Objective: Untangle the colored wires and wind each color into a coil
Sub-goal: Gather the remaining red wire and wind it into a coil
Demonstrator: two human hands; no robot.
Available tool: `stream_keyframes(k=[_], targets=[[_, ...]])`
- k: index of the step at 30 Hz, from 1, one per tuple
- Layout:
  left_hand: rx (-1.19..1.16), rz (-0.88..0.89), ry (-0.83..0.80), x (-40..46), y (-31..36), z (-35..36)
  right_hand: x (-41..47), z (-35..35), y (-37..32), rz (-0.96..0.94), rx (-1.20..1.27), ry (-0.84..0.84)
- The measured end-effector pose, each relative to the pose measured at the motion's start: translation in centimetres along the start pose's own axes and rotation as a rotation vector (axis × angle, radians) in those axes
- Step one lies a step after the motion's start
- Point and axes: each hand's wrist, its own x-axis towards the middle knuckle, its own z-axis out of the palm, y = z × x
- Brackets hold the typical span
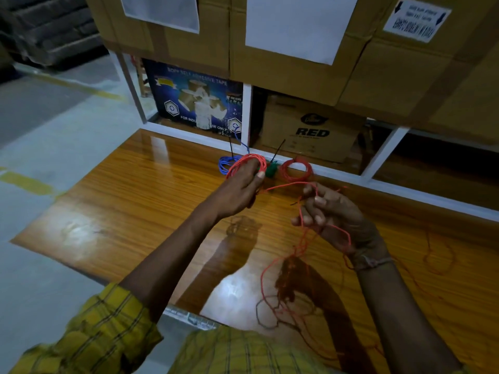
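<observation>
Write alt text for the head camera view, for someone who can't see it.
Two hands work red wire over a glossy wooden table: the left hand holds a partly wound red coil, while the right hand feeds a loose red strand that trails down toward the person. Blue, green and red coils lie at the table's far edge, below stacked cardboard boxes.

Blue carton [194,101], far left under the shelf: "BOPP SELF ADHESIVE TAPE" along the top; "FOR INDU… SE ONLY" along the bottom, its middle letters hidden by the printed tape rolls.
Brown carton [310,130], to the right of the blue one: "RED" in bold black letters below a dark emblem too blurred to read.
White label [415,20], far right on a stacked cardboard box: upside-down print with two black arrows, wording too blurred to read.
</observation>
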Motion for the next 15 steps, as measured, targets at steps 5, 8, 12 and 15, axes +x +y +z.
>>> stream_keyframes(k=[5,8,12,15], targets=[[-0.345,-0.140,-0.257,-0.2,-0.9,-1.5,0.7,-1.3,-1.0,-0.018,-0.133,0.139],[-0.544,-0.219,-0.425,-0.7,-0.6,-2.0,1.4,-2.0,-1.7,-0.010,-0.415,0.254],[-0.883,-0.204,-0.748,-1.4,-0.3,-2.4,2.6,-2.5,-1.4,-0.039,-0.762,0.348],[-1.166,-0.129,-0.821,-1.7,0.6,-2.0,3.4,-2.1,0.2,-0.066,-0.844,0.359]])
